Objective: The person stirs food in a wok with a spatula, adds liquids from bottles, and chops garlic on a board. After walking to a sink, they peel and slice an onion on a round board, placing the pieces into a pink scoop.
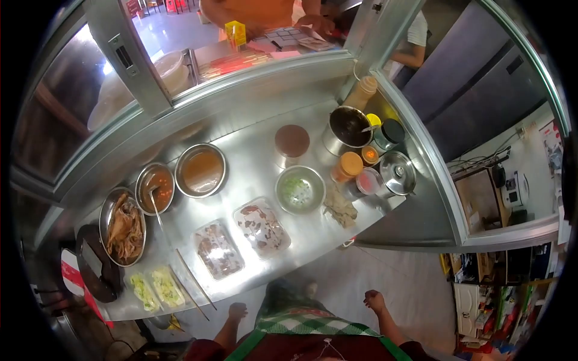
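Observation:
My left hand [238,310] is just off the counter's front edge, fingers curled in and nothing showing in them. Farther right, my right hand [374,301] hangs over the floor, loosely bent with its fingers a little apart and holding nothing. Nearest my left hand on the steel counter [253,171] are two clear lidded trays, one tray [218,249] beside another tray [262,227], both with brown pieces inside. A pair of long chopsticks [191,280] lies left of them. Behind the trays stands a steel bowl [300,189] with chopped greens in liquid.
At left are a bowl of cooked meat [124,228], two sauce bowls, a round dark board [96,265] and two trays of cut greens [165,287]. A pot [347,129], jars and a crumpled cloth [341,210] stand right. Beyond the window frame, a person in orange [262,12] leans over papers.

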### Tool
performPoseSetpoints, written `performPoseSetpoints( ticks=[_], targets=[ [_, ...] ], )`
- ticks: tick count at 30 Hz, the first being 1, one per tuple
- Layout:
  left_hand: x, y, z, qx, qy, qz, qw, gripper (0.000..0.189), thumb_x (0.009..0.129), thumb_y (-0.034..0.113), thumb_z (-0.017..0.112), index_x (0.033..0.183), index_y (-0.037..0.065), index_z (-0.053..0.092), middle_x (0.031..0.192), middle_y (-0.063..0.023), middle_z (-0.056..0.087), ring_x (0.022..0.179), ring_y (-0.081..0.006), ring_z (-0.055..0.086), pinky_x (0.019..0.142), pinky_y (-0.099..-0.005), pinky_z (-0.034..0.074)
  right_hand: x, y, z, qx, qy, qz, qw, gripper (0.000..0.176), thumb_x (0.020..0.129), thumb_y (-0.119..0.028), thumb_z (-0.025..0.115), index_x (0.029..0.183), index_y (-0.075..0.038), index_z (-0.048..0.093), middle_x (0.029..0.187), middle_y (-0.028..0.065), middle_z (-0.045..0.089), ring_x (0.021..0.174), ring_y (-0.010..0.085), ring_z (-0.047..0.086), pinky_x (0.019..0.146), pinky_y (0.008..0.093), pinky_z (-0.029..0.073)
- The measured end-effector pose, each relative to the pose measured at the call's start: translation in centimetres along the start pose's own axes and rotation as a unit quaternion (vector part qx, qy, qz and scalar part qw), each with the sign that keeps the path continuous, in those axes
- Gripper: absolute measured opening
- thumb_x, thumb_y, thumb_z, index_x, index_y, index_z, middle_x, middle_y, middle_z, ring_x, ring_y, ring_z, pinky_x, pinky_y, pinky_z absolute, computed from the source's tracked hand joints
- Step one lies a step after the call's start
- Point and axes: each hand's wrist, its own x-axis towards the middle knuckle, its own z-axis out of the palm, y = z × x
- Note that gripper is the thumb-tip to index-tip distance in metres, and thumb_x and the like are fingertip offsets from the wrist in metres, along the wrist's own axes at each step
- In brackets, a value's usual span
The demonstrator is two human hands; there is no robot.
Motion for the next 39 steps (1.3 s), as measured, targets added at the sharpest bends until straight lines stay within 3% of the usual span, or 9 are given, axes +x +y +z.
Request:
performPoseSetpoints(
  ticks=[2, 13, 21, 25, 27, 28, 30, 32, 39],
  targets=[
    [0.9, -0.5, -0.8, 0.157, -0.055, 0.136, 0.977, 0.018, 0.086, 0.011, 0.045, 0.086, -0.001, 0.058, 0.079, -0.0139, 0.059, 0.056, -0.0271, 0.056, 0.045, -0.0310, 0.045, -0.3, -0.4, -0.1, 0.018, 0.013, -0.015, 1.000, 0.018, 0.082, -0.014, 0.051, 0.087, 0.001, 0.059, 0.066, 0.0106, 0.062, 0.052, 0.0160, 0.056, 0.045, 0.0270, 0.044],
    [3.5, 5.4, 5.6, 0.427, -0.124, 0.142, 0.884, 0.013, 0.081, 0.013, 0.050, 0.078, 0.001, 0.055, 0.075, -0.0136, 0.057, 0.058, -0.0279, 0.055, 0.050, -0.0363, 0.043, -9.0, 21.4, -0.8, 0.050, 0.159, 0.052, 0.985, 0.026, 0.081, -0.024, 0.049, 0.078, 0.000, 0.059, 0.062, 0.0102, 0.061, 0.049, 0.0171, 0.056, 0.048, 0.0316, 0.046],
    [5.0, 3.8, 29.9, 0.710, -0.319, 0.209, 0.592, 0.012, 0.077, 0.014, 0.053, 0.072, 0.003, 0.054, 0.072, -0.0134, 0.056, 0.060, -0.0286, 0.054, 0.053, -0.0403, 0.041, -22.9, 42.0, 2.1, 0.296, 0.281, 0.250, 0.878, 0.020, 0.077, -0.018, 0.047, 0.077, -0.003, 0.061, 0.063, 0.0104, 0.062, 0.049, 0.0203, 0.058, 0.046, 0.0342, 0.048],
    [3.0, -1.5, 42.3, 0.739, -0.425, 0.255, 0.456, 0.012, 0.076, 0.015, 0.055, 0.069, 0.004, 0.053, 0.071, -0.0133, 0.056, 0.061, -0.0289, 0.053, 0.055, -0.0422, 0.041, -21.2, 53.5, 6.1, -0.126, 0.184, 0.179, 0.958, 0.016, 0.069, -0.017, 0.056, 0.064, -0.004, 0.063, 0.067, 0.0123, 0.062, 0.062, 0.0271, 0.061, 0.053, 0.0403, 0.051],
    [2.7, -4.9, 47.8, 0.714, -0.520, 0.306, 0.354, 0.013, 0.075, 0.015, 0.056, 0.067, 0.005, 0.053, 0.070, -0.0132, 0.056, 0.062, -0.0290, 0.053, 0.056, -0.0432, 0.040, -17.4, 55.9, 4.8, -0.069, 0.296, 0.196, 0.932, 0.017, 0.067, -0.023, 0.061, 0.062, -0.006, 0.063, 0.067, 0.0124, 0.062, 0.066, 0.0293, 0.062, 0.058, 0.0417, 0.051],
    [2.8, -6.4, 50.1, 0.687, -0.543, 0.260, 0.408, 0.013, 0.074, 0.015, 0.057, 0.067, 0.005, 0.053, 0.069, -0.0132, 0.055, 0.062, -0.0291, 0.053, 0.056, -0.0437, 0.040, -15.7, 57.2, 1.9, 0.015, 0.280, 0.152, 0.948, 0.015, 0.068, -0.021, 0.059, 0.067, -0.006, 0.062, 0.067, 0.0120, 0.062, 0.065, 0.0277, 0.062, 0.056, 0.0403, 0.051],
    [1.8, -9.0, 53.7, 0.542, -0.355, 0.072, 0.758, 0.020, 0.070, 0.019, 0.061, 0.060, 0.006, 0.049, 0.062, -0.0131, 0.055, 0.056, -0.0311, 0.052, 0.053, -0.0441, 0.039, -10.6, 61.1, -2.5, 0.104, 0.290, 0.098, 0.946, 0.013, 0.072, -0.018, 0.054, 0.074, -0.007, 0.061, 0.069, 0.0112, 0.063, 0.062, 0.0243, 0.062, 0.054, 0.0378, 0.051],
    [1.0, -8.9, 58.0, 0.759, -0.396, 0.413, 0.310, 0.022, 0.072, 0.022, 0.061, 0.061, 0.006, 0.050, 0.063, -0.0104, 0.055, 0.056, -0.0295, 0.053, 0.051, -0.0423, 0.040, -10.3, 59.2, -12.8, 0.207, 0.271, 0.151, 0.928, 0.015, 0.077, -0.018, 0.051, 0.078, -0.007, 0.061, 0.071, 0.0101, 0.063, 0.063, 0.0209, 0.061, 0.056, 0.0349, 0.050],
    [-0.8, -18.2, 90.8, 0.814, -0.253, 0.324, 0.410, 0.023, 0.077, 0.022, 0.053, 0.074, 0.000, 0.056, 0.075, -0.0184, 0.058, 0.070, -0.0342, 0.055, 0.061, -0.0445, 0.042, -10.2, 65.8, -36.1, 0.318, 0.471, 0.162, 0.807, 0.021, 0.081, -0.022, 0.049, 0.085, -0.007, 0.063, 0.072, 0.0098, 0.062, 0.064, 0.0212, 0.060, 0.060, 0.0371, 0.047]
  ],
)
